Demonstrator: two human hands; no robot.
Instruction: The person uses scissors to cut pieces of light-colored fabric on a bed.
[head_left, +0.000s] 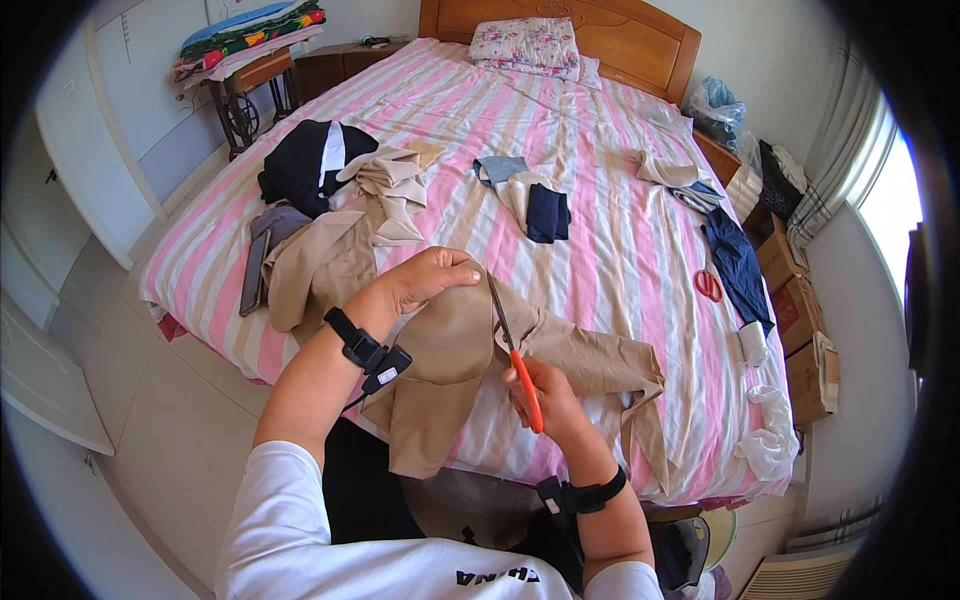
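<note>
My left hand pinches the upper edge of a tan piece of fabric, which hangs down over the front edge of the bed. In my right hand is a pair of scissors with orange handles. Their dark blades point away from me, along the right edge of the held fabric and close to my left fingertips. More tan cloth spreads to the right, with a narrow strip trailing toward the bed's edge. My right fingers partly hide the handles.
A striped bedspread covers the bed. Left lie a black garment, beige cloth and a smartphone. Folded fabric pieces rest mid-bed. Toward the right are red-handled scissors, navy cloth and a white roll.
</note>
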